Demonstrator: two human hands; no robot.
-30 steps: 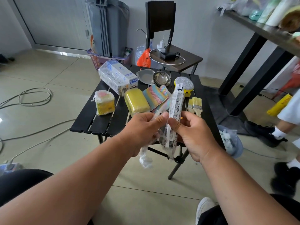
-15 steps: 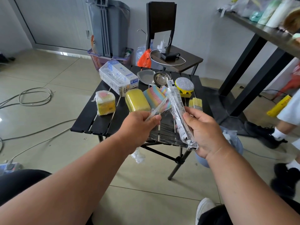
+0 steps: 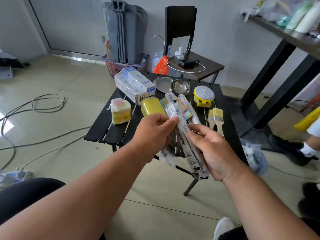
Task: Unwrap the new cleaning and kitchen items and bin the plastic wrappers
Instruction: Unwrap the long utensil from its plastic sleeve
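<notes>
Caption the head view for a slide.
Both hands, left and right, hold a long clear plastic wrapper above the black slatted table.

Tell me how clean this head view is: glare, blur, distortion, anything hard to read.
Head view: daylight glare whitens the floor tiles by the door; wide-angle lens bends the tall table's leg and stretches both forearms; the clear wrapper pinched between the left hand and right hand is smeared, its print unreadable; the shoes at the right edge are motion-blurred.

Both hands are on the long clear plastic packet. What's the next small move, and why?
Probably pull the hands apart to tear it open: the left hand pinches the long clear plastic packet near its upper part, the right hand grips lower down, and it looks still sealed.
</notes>
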